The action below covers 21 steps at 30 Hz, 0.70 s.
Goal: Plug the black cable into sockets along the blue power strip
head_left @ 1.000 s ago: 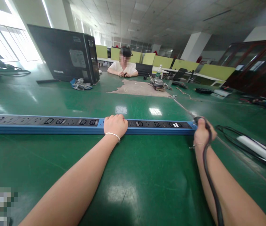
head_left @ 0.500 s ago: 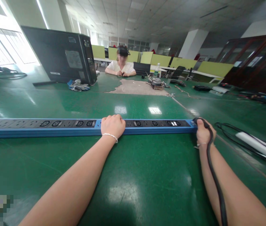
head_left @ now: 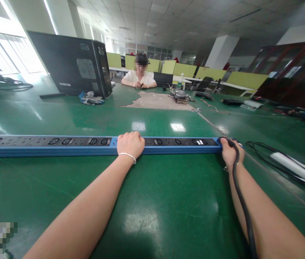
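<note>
A long blue power strip (head_left: 168,150) with black sockets along its top lies across the green table, its left end running out of view. My left hand (head_left: 131,143) is wrapped over the strip near its middle, fingertips hidden on the far side. At the strip's right end, my right hand (head_left: 229,151) is closed around the end, thumb on top. A thick black cable (head_left: 237,180) comes out by that thumb and hangs down over my right forearm.
Across the green table (head_left: 174,190) a person (head_left: 139,77) sits. A black computer case (head_left: 74,64) stands back left with gloves (head_left: 91,98) before it. A white bar (head_left: 295,166) with black cables lies at right. A water bottle (head_left: 180,81) stands behind small parts.
My right hand has shifted slightly left, and more of the strip's blue end shows beyond it. The left hand keeps its hold on the strip.
</note>
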{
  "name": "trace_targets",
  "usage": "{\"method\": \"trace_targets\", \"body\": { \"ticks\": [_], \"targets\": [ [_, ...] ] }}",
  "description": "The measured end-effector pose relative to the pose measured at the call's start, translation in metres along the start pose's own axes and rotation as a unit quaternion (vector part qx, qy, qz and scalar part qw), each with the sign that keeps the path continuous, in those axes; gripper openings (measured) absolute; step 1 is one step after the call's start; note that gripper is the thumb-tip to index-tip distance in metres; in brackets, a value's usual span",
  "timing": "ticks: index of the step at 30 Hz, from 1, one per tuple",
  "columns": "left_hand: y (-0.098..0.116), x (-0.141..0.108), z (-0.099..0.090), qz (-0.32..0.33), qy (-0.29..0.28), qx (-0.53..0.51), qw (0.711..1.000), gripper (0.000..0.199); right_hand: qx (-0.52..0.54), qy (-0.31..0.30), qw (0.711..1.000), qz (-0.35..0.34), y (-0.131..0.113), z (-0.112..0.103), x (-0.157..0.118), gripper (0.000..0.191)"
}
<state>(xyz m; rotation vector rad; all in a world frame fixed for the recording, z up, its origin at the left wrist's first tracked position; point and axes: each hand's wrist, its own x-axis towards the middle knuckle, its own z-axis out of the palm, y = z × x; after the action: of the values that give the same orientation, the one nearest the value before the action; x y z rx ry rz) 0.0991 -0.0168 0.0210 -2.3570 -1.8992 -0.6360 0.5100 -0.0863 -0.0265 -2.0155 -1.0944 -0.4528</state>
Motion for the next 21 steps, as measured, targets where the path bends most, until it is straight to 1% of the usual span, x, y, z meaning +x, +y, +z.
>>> {"method": "trace_targets", "body": {
  "ticks": [3, 9, 12, 16, 21],
  "targets": [
    [0.0, 0.0, 0.0, 0.002, 0.005, 0.0, 1.0, 0.035, -0.012, -0.009, 0.999, 0.031, -0.006, -0.006, -0.001, 0.05],
    [0.0, 0.0, 0.001, -0.005, -0.005, -0.006, 1.0, 0.033, -0.014, -0.039, 0.999, 0.032, -0.006, -0.013, -0.004, 0.047],
    [0.0, 0.0, 0.0, -0.006, -0.007, -0.006, 1.0, 0.034, -0.017, -0.034, 0.999, 0.04, -0.007, -0.012, -0.004, 0.048],
    [0.0, 0.0, 0.0, -0.01, -0.005, 0.008, 1.0, 0.035, -0.015, -0.029, 0.999, 0.021, -0.011, -0.013, -0.005, 0.046],
    [0.0, 0.0, 0.001, -0.004, 0.005, 0.012, 1.0, 0.034, 0.01, -0.019, 1.0, 0.021, -0.011, -0.012, -0.005, 0.047]
  ]
}}
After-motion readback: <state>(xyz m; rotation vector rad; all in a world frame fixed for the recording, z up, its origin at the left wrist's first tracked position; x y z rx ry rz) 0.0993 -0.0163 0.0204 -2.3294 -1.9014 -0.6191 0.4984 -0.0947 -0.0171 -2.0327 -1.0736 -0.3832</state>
